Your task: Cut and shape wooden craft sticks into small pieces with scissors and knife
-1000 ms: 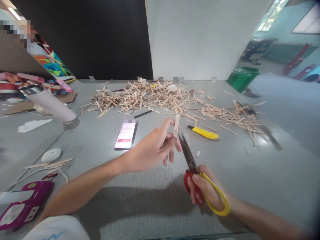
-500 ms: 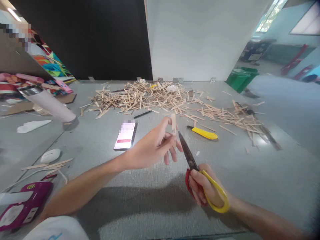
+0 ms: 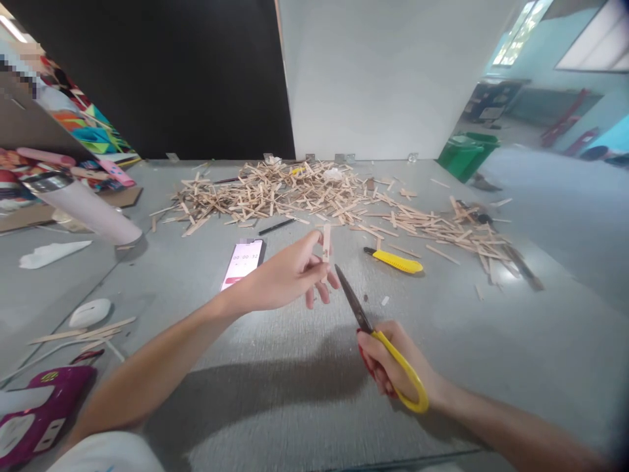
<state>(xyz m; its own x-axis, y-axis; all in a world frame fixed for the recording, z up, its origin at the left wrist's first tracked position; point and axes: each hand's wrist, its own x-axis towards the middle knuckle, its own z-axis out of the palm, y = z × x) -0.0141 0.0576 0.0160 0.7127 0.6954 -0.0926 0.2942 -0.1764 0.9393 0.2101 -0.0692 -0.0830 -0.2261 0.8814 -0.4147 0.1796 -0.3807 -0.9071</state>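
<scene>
Between thumb and fingers, my left hand (image 3: 289, 274) pinches a short wooden craft stick (image 3: 326, 244), held upright above the table. My right hand (image 3: 398, 360) grips a pair of scissors (image 3: 354, 303) by its red and yellow handles. The dark blades look closed, and their tip points up and left, close to the fingers of my left hand. Behind my left wrist lies a phone (image 3: 242, 263) with a timer on its lit screen, partly covered by the arm. A yellow utility knife (image 3: 397, 261) rests on the table beyond the scissors.
A wide heap of wooden sticks (image 3: 275, 193) spreads along the back, below a black and white partition (image 3: 363, 85). At left are a pale tumbler (image 3: 91, 210), a white mouse (image 3: 90, 313) and a purple device (image 3: 61, 410). A green bin (image 3: 462, 157) stands beyond the right edge.
The whole view has shifted slightly, so most things sit further left. A small dark bit now shows on the table beside the scissors blades. Both hands keep their holds.
</scene>
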